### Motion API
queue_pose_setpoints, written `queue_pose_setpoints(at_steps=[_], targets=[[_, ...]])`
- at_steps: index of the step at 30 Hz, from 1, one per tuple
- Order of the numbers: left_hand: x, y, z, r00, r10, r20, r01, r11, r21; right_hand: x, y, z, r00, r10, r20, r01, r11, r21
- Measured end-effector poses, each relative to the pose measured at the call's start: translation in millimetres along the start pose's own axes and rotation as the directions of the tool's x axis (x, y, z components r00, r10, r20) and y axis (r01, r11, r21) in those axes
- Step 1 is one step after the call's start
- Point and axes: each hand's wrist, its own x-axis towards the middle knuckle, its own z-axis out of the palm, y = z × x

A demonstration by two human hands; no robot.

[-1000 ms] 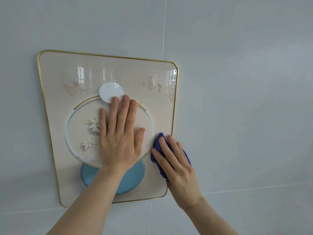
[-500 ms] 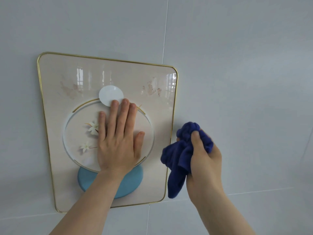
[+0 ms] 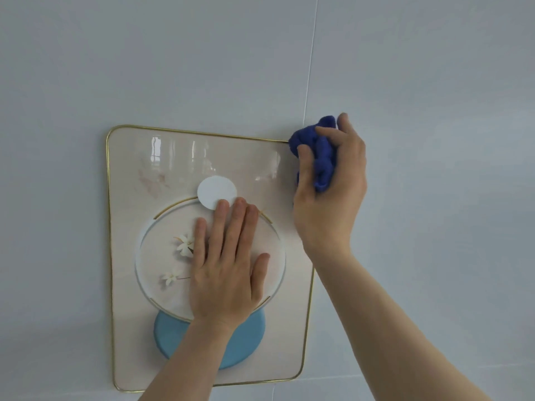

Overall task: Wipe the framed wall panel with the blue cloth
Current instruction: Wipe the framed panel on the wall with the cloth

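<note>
The framed wall panel [image 3: 127, 256] hangs on a pale tiled wall; it is beige with a thin gold rim, a white disc, a circle with small white flowers and a light blue half-disc below. Faint reddish smudges show at its upper left. My left hand [image 3: 228, 261] lies flat on the panel's middle, fingers spread and pointing up, holding nothing. My right hand [image 3: 330, 183] is bunched around the dark blue cloth [image 3: 321, 151] at the panel's top right corner, where the cloth touches the gold rim and hides the corner.
Glossy grey-white wall tiles [image 3: 434, 111] surround the panel, with a vertical grout line [image 3: 310, 53] above its right corner and a horizontal one low at the right.
My right hand lifted the cloth off the panel's lower right edge, bunched it up and carried it up to the top right corner. My left hand stayed flat on the panel.
</note>
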Motion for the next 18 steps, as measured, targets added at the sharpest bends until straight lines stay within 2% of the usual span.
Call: queue_pose_setpoints(at_steps=[3, 6, 9, 13, 16, 18], targets=[[-0.1, -0.8, -1.1, 1.0, 0.0, 0.002, 0.0, 1.0, 0.004, -0.6, 13.7, 13.1, 0.961, -0.198, 0.193, 0.228, 0.962, -0.149], [-0.5, 0.0, -0.9, 1.0, 0.0, 0.006, 0.0, 1.0, 0.006, -3.8, 26.1, 16.2, 0.918, -0.272, 0.288, 0.345, 0.906, -0.246], [0.0, 1.5, -1.0, 1.0, -0.005, 0.008, 0.005, 1.0, -0.006, -5.3, 26.6, 15.2, 0.903, -0.3, 0.308, 0.376, 0.898, -0.229], [-0.7, 0.2, -0.6, 1.0, -0.005, 0.02, 0.005, 1.0, -0.001, -5.5, 23.7, 23.9, 0.925, -0.297, 0.238, 0.341, 0.925, -0.169], [-0.5, 0.2, -0.8, 1.0, -0.009, 0.022, 0.009, 1.0, 0.007, -3.9, 22.6, 34.3, 0.943, -0.28, 0.179, 0.313, 0.929, -0.198], [-0.1, 0.1, -1.1, 1.0, -0.006, 0.021, 0.006, 1.0, 0.003, -2.8, 27.8, 38.2, 0.93, -0.326, 0.172, 0.36, 0.904, -0.232]])
